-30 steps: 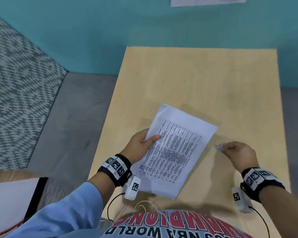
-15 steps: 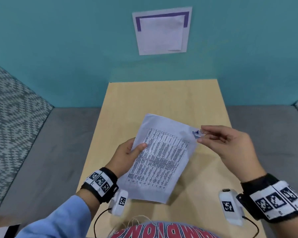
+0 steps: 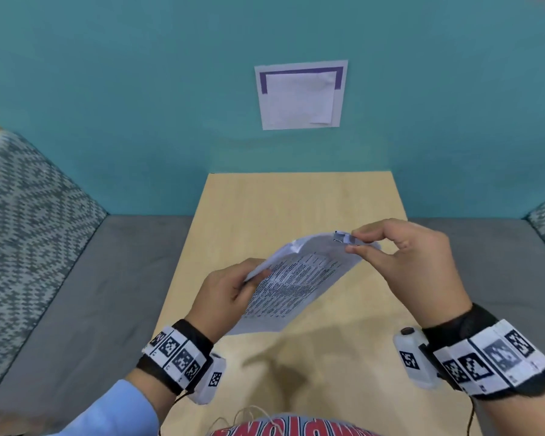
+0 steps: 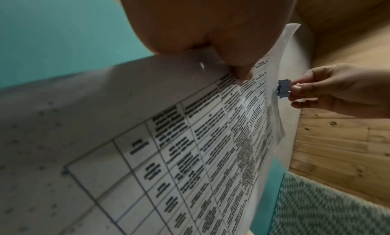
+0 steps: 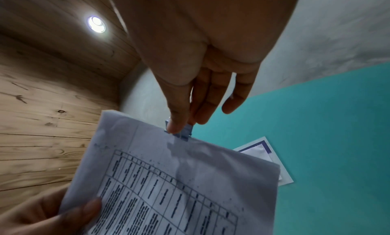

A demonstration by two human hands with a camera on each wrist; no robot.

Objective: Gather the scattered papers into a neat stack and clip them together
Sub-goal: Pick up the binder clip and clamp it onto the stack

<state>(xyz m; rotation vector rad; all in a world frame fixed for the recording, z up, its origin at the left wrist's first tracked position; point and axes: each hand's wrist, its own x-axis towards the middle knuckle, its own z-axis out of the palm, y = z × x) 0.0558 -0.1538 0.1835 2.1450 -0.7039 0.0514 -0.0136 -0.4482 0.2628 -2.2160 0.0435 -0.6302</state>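
A stack of white papers (image 3: 299, 278) printed with a table is lifted off the wooden table (image 3: 296, 199) and tilted up. My left hand (image 3: 233, 291) grips its left edge, thumb on the printed face (image 4: 242, 73). My right hand (image 3: 400, 262) pinches a small blue binder clip (image 3: 342, 237) between thumb and forefinger at the stack's top edge. In the left wrist view the clip (image 4: 283, 89) sits on the paper's edge. In the right wrist view the clip (image 5: 183, 131) bites the top margin of the papers (image 5: 190, 180) under my thumb.
A white sheet with a purple border (image 3: 301, 94) is stuck on the teal wall behind the table. Grey bench seating (image 3: 107, 294) with patterned cushions (image 3: 22, 234) flanks the table on both sides.
My right hand picked up the blue clip from the table and carried it to the stack's top edge. My left hand raised and tilted the papers. The head view moved up.
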